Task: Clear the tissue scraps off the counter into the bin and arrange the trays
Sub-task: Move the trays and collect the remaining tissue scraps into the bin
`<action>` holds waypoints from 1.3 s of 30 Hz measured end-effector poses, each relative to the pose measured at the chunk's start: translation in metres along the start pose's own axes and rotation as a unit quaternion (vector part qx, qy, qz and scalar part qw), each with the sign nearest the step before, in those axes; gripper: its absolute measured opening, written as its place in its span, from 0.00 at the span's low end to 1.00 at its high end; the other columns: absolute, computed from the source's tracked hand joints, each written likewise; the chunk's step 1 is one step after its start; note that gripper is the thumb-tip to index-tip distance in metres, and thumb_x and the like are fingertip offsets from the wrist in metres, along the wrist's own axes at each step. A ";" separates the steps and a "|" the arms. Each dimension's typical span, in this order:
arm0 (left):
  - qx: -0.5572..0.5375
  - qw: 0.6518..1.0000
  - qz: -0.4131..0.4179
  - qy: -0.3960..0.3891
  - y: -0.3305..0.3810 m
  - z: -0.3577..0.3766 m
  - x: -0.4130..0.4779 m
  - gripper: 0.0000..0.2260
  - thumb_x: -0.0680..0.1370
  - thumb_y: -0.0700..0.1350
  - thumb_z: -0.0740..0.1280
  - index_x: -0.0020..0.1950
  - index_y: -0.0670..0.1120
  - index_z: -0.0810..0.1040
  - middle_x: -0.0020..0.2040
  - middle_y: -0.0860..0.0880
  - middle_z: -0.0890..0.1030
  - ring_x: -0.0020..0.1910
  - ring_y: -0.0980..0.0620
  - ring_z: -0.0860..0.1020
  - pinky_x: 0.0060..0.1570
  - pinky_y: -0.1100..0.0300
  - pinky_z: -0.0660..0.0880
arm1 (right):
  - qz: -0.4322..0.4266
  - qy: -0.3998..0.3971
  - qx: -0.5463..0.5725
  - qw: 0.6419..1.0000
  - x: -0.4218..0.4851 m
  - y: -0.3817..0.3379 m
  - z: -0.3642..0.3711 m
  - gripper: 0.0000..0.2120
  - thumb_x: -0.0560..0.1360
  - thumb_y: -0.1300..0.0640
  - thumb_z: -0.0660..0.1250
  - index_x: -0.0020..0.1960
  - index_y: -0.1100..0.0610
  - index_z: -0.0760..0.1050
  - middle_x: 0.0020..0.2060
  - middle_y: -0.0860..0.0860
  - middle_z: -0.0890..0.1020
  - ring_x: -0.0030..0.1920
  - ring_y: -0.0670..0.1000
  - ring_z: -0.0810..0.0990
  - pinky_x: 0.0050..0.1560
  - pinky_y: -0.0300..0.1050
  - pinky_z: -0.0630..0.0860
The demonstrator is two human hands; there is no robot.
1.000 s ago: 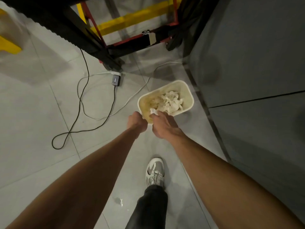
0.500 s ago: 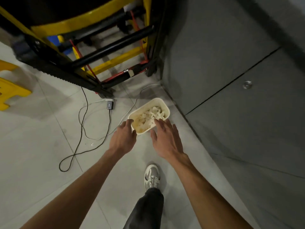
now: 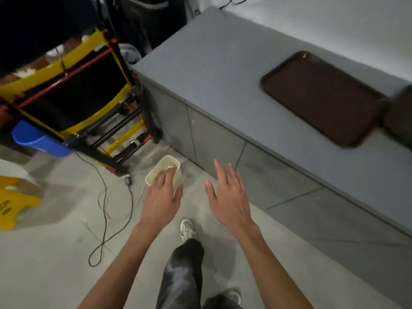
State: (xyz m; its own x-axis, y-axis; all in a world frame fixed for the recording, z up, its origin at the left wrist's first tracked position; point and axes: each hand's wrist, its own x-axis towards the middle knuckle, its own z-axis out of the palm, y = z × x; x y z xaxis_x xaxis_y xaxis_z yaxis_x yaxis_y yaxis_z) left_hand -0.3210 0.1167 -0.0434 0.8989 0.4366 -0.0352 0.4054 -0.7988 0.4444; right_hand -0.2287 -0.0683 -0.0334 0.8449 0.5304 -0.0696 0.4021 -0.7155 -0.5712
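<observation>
The grip of the left hand (image 3: 161, 201) is apart, fingers loosely spread and holding nothing; from this angle it overlaps the near rim of the cream bin (image 3: 153, 175), though I cannot tell whether it touches it. The right hand (image 3: 229, 197) likewise has its grip apart, fingers straight, palm down and empty, off to the right of the bin in front of the grey cabinet doors (image 3: 214, 141).

The bin stands on the floor (image 3: 55, 253) at the foot of the cabinet, and pale tissue scraps (image 3: 170, 167) show inside it. Up on the grey tabletop (image 3: 223, 74) a brown tray (image 3: 321, 97) lies flat, and a dark blurred shape (image 3: 401, 112) at the right edge may be a second tray. No scraps are visible on the part of the tabletop in view.

The clearing step looks finished or nearly so, with tray arranging next. That calls for rising and turning right, bringing both hands up to the brown tray, gripping it by its rims and squaring it with its neighbour. A black cable (image 3: 104, 219) loops across the floor to the left of the feet.
</observation>
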 end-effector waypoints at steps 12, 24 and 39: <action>-0.029 0.972 0.225 -0.058 0.259 -0.017 -0.091 0.25 0.83 0.49 0.67 0.78 0.45 0.67 0.76 0.42 0.72 0.78 0.39 0.66 0.73 0.43 0.69 | 0.167 0.199 0.010 0.965 -0.222 0.115 -0.197 0.35 0.85 0.33 0.45 0.86 0.47 0.43 0.82 0.55 0.66 0.86 0.54 0.50 0.85 0.57 0.50; -0.063 0.889 0.431 -0.139 0.504 0.083 -0.098 0.23 0.83 0.54 0.62 0.75 0.46 0.68 0.70 0.44 0.75 0.68 0.41 0.75 0.67 0.44 0.75 | 0.336 0.361 -0.002 0.870 -0.343 0.258 -0.328 0.33 0.86 0.36 0.51 0.86 0.48 0.47 0.80 0.51 0.70 0.86 0.54 0.51 0.85 0.55 0.51; -0.051 0.774 0.581 -0.246 0.817 0.216 -0.180 0.24 0.85 0.53 0.63 0.79 0.48 0.67 0.77 0.47 0.71 0.80 0.44 0.63 0.73 0.44 0.68 | 0.509 0.455 -0.011 0.730 -0.495 0.431 -0.463 0.32 0.86 0.34 0.47 0.85 0.50 0.56 0.83 0.51 0.65 0.86 0.53 0.52 0.84 0.58 0.55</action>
State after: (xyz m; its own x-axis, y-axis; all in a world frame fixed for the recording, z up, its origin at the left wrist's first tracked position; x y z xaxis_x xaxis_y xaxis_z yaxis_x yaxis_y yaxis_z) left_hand -0.1154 -0.7037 0.1330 0.6118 -0.7825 0.1157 -0.7166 -0.4865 0.4998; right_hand -0.3100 -0.8498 0.1336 0.5906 -0.7966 0.1292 -0.6011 -0.5410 -0.5882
